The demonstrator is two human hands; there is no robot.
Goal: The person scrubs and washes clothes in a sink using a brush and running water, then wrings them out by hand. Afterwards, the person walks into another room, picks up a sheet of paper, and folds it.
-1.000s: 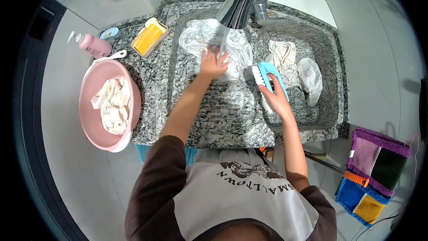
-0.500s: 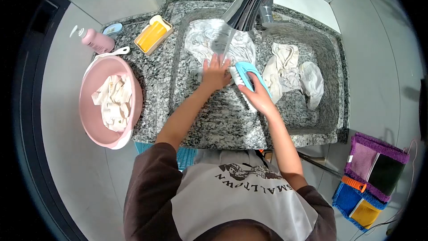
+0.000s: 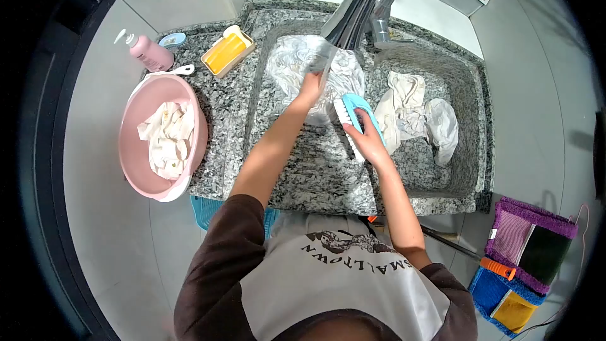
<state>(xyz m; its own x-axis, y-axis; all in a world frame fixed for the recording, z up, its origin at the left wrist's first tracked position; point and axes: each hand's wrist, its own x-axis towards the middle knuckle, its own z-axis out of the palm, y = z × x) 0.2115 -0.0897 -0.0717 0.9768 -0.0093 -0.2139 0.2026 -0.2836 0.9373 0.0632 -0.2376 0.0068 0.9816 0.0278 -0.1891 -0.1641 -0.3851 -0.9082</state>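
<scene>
A wet white cloth lies bunched in the left basin of the granite sink, under water running from the chrome faucet. My left hand is in the stream with its fingers curled into that cloth; the water partly hides the fingertips. To its right, my right hand is closed round the handle of a light-blue scrub brush. The brush's white bristles face left, toward the cloth. Beyond the brush, a cream cloth and a whitish, balled-up piece of fabric rest in the right basin.
On the left stands a pink basin with off-white clothing in it. Behind it are a pink pump bottle, a white-handled utensil and a soap box holding a yellow bar. Mop pads lie at lower right.
My left hand has gone from lying flat with spread fingers to curled in the cloth, slightly farther forward. The brush in my right hand has shifted slightly away from the left hand. The view has shifted slightly.
</scene>
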